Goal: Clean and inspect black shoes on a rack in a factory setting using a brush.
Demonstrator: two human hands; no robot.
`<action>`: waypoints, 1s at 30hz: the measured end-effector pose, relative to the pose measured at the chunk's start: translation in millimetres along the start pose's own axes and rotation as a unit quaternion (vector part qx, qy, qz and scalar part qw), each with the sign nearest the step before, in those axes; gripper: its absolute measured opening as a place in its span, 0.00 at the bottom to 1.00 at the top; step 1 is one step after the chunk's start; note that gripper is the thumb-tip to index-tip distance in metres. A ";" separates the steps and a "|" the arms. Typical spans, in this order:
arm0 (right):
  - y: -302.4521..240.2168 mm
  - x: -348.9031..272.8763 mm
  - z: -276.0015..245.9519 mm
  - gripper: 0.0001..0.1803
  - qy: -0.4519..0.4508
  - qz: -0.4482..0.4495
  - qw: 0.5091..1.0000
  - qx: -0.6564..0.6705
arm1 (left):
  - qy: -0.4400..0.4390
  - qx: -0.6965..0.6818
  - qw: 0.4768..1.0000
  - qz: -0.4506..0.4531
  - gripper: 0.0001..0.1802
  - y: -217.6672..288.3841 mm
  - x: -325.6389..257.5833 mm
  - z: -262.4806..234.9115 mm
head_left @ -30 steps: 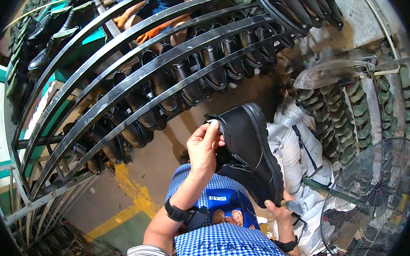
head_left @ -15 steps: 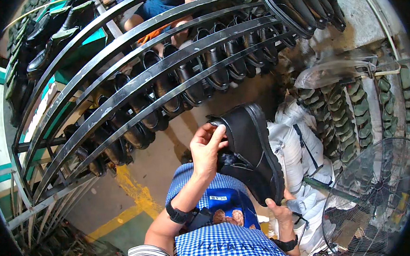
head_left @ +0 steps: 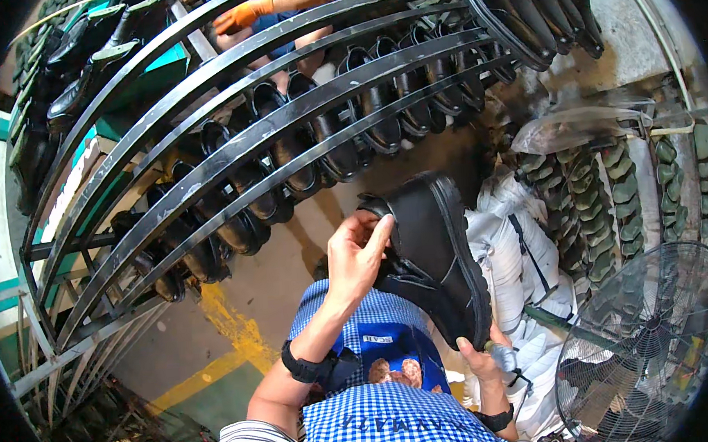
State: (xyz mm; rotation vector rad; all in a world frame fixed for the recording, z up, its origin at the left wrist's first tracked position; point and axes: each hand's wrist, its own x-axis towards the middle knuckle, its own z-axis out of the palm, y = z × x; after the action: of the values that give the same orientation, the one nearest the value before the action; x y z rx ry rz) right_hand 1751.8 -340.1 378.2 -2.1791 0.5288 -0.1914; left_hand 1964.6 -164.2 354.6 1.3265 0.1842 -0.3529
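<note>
In the lower middle of the frame the right hand [head_left: 480, 362] is gripping the black boot [head_left: 436, 256] at its lower end. Above, the left hand [head_left: 356, 254] is pinching its upper rim. Behind, a curved rack [head_left: 225, 140] is carrying more boots across the upper frame.

A curved black metal rack [head_left: 226, 156] arcs across the upper half, hung with rows of black boots [head_left: 324, 141]. Beneath it lies a worn concrete floor [head_left: 291, 266] with a yellow painted line [head_left: 231, 344]. At right stand stacked green soles [head_left: 591, 204], white sacks [head_left: 528, 250] and a wire-caged fan [head_left: 650, 348].
</note>
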 end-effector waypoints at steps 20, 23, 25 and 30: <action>-2.2 0.2 7.4 0.29 -0.009 0.184 0.928 0.325 | 0.096 -0.116 0.983 0.104 0.05 -6.0 36.5 -26.7; 10.1 -3.3 2.2 0.29 -0.010 0.171 0.936 0.307 | 0.071 -0.031 0.990 0.115 0.05 -7.9 38.2 -26.9; 11.3 -3.7 -0.5 0.30 -0.010 0.175 0.934 0.311 | -0.019 0.046 0.987 0.154 0.12 -9.6 35.6 -24.9; 6.1 -1.9 -3.3 0.30 -0.025 0.176 0.935 0.307 | -0.059 0.080 0.982 0.162 0.14 -23.7 20.1 -3.9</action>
State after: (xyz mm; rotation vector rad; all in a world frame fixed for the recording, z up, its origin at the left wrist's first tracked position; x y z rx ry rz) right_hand 1747.2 -344.8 375.6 -1.4530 0.7100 -0.0880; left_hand 1975.2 -168.1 325.4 1.4630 -0.1623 -0.1713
